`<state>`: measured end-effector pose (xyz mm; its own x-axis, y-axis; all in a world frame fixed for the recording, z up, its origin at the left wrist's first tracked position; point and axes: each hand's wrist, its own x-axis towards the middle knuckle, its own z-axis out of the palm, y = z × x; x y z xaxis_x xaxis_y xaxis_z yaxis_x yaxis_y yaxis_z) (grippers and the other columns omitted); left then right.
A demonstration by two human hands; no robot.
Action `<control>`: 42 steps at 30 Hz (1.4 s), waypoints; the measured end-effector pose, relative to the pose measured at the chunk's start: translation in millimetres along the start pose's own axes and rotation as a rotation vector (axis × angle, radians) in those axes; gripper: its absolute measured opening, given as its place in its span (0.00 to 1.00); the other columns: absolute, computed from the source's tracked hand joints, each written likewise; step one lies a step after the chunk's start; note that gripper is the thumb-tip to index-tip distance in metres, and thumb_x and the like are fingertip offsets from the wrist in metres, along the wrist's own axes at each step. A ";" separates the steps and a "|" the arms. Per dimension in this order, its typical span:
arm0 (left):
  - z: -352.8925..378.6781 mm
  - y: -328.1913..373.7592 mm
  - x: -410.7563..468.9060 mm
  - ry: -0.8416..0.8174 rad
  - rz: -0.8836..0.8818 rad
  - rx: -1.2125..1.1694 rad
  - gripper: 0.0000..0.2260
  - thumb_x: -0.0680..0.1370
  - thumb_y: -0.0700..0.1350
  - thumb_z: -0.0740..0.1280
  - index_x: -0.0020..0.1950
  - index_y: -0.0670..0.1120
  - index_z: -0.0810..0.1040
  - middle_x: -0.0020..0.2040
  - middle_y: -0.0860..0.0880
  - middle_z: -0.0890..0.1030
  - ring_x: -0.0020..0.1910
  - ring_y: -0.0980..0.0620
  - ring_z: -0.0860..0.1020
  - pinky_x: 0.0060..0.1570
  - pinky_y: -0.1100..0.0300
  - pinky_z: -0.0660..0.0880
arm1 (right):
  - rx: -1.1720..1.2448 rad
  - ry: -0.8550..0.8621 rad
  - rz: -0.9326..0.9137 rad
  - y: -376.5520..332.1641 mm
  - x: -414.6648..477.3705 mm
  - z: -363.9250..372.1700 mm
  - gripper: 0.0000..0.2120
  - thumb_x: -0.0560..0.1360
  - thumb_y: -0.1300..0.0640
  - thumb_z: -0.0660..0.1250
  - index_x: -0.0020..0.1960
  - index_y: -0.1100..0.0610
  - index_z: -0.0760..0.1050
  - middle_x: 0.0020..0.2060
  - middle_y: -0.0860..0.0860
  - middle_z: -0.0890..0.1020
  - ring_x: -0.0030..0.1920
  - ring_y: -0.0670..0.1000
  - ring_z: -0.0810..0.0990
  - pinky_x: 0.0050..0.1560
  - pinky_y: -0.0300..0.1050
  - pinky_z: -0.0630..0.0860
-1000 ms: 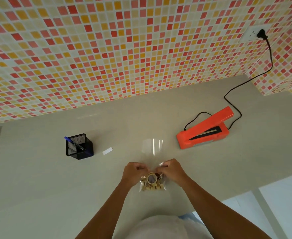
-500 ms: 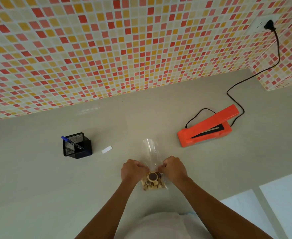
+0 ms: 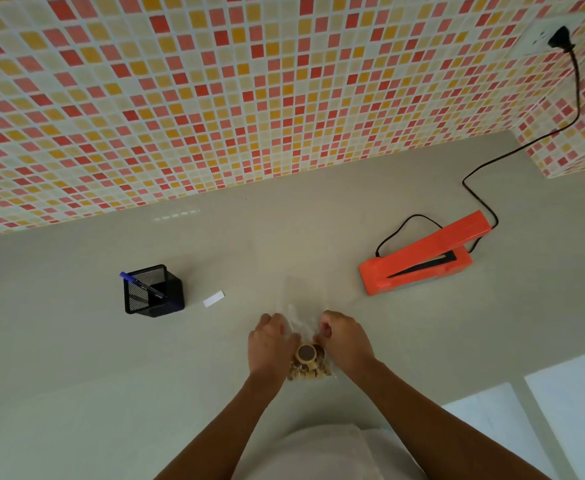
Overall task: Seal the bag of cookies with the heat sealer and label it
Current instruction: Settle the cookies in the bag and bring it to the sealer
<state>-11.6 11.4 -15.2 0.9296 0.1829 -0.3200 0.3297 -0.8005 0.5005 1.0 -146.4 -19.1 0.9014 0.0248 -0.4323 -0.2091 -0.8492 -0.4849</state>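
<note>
A clear plastic bag of cookies [image 3: 306,365] rests on the grey counter [image 3: 76,358] close to my body. Its empty transparent top stretches away from me between my hands. My left hand [image 3: 270,341] grips the bag's left side and my right hand [image 3: 344,337] grips its right side, both above the pile of cookies. The orange heat sealer [image 3: 419,258] stands to the far right with its arm raised. A small white label [image 3: 214,299] lies flat on the counter left of the bag.
A black mesh pen holder [image 3: 152,292] with a blue pen [image 3: 142,285] stands at the left. The sealer's black cord [image 3: 526,143] runs up to a wall socket [image 3: 543,36]. A mosaic tiled wall backs the counter; the counter's edge is at the lower right.
Both hands have shifted slightly along the bag's sides and the clear top now lies flatter and less visible. The view has tilted a little.
</note>
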 end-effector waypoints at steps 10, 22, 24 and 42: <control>-5.8 1.7 12.6 -0.138 -0.078 -0.130 0.04 0.68 0.45 0.74 0.37 0.48 0.80 0.31 0.55 0.77 0.30 0.55 0.74 0.30 0.69 0.66 | 0.680 -0.097 -0.038 5.2 5.6 3.7 0.04 0.73 0.64 0.72 0.44 0.57 0.85 0.39 0.51 0.87 0.43 0.52 0.86 0.49 0.42 0.82; -8.3 2.4 19.7 -0.187 -0.084 -0.138 0.08 0.67 0.45 0.78 0.37 0.47 0.80 0.32 0.55 0.75 0.30 0.55 0.72 0.31 0.68 0.66 | 1.160 -0.157 0.142 -2.8 24.1 0.5 0.11 0.81 0.67 0.60 0.56 0.72 0.79 0.49 0.69 0.84 0.43 0.58 0.87 0.45 0.42 0.83; -8.0 1.9 19.7 -0.189 -0.088 -0.128 0.09 0.66 0.45 0.79 0.37 0.48 0.79 0.32 0.55 0.75 0.31 0.55 0.72 0.30 0.68 0.66 | 1.172 -0.146 0.151 -3.2 32.4 -2.0 0.12 0.82 0.67 0.60 0.57 0.73 0.79 0.50 0.70 0.83 0.44 0.60 0.86 0.45 0.43 0.83; -4.5 1.8 10.4 -0.135 -0.099 -0.112 0.05 0.69 0.46 0.76 0.39 0.50 0.81 0.39 0.54 0.82 0.37 0.53 0.79 0.37 0.65 0.74 | 1.263 -0.303 0.124 -38.3 51.1 8.2 0.25 0.84 0.50 0.55 0.55 0.70 0.81 0.49 0.66 0.85 0.53 0.64 0.85 0.59 0.56 0.80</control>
<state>-0.6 14.4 -14.0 0.8636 0.1737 -0.4733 0.4420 -0.7124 0.5451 52.0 -108.3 -28.9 0.7644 0.2406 -0.5982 -0.6433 0.2208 -0.7331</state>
